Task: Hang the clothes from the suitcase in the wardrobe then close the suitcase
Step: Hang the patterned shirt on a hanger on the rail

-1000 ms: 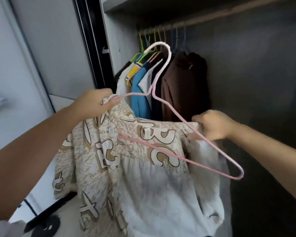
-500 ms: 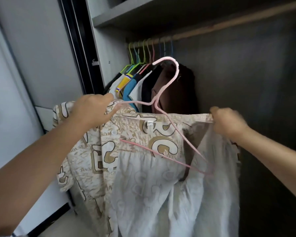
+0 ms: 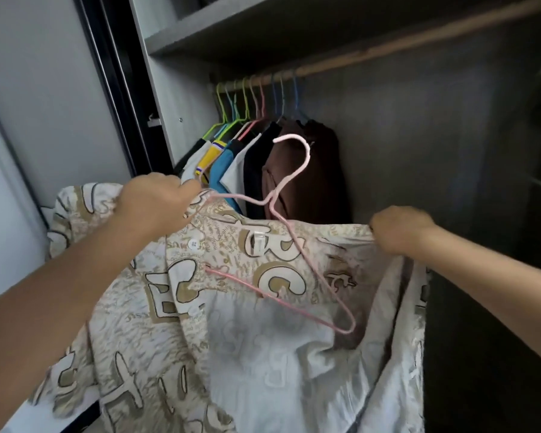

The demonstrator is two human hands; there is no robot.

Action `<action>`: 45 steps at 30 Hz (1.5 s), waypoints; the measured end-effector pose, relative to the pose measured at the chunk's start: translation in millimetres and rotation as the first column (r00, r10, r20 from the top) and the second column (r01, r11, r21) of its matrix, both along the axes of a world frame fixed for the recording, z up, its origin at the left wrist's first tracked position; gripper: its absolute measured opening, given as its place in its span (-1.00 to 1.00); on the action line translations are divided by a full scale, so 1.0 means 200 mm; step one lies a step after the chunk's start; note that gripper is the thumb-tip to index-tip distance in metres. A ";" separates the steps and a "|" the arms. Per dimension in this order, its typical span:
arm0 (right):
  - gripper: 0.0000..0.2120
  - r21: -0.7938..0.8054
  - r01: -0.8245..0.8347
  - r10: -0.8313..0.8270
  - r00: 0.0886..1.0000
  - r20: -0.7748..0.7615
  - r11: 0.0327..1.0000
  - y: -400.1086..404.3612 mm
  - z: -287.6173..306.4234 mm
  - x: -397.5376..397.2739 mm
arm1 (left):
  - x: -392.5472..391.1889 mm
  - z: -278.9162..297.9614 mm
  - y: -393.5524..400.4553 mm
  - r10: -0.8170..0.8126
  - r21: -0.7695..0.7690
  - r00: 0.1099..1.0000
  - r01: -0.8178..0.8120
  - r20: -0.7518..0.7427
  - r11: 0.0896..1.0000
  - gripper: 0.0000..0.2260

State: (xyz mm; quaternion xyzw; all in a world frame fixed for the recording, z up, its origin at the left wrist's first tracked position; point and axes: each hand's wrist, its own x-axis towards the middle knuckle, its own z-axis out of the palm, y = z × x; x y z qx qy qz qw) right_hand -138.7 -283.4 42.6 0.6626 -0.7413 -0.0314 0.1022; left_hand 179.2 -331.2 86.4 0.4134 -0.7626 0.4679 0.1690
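Head view: a patterned shirt is stretched between the two hands in front of the open wardrobe. The left hand grips one shoulder of the shirt together with the near arm of a pink hanger, fingers curled round both. The right hand pinches the other end of the collar edge, knuckles up, its fingertips folded into the cloth. The hanger lies between the hands — its hook rising above the collar, its far corner hanging low inside the open shirt, below and left of the right hand.

The shirt is thin, crinkled cloth in cream, printed with large tan letters outlined in dark lines; its inside shows pale and faintly see-through, and a white button sits just right of the left hand. The hanger is slim coated wire bent into a triangle.

Beyond the hands a wooden rail carries green, blue and pink wire hangers with hung clothes — white, yellow, blue, black and brown — packed close together.

Against half a second ago, the right hand has drawn the collar further right and level, and the hanger's far corner now sits deeper inside the shirt; the hook reads lower against the brown garment.
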 end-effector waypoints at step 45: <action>-0.73 -0.478 -0.326 0.270 0.945 -0.185 0.815 -0.11 0.03 -0.02 | -0.35 0.04 0.06 0.096 0.326 0.810 0.122 -0.578 0.937 -0.71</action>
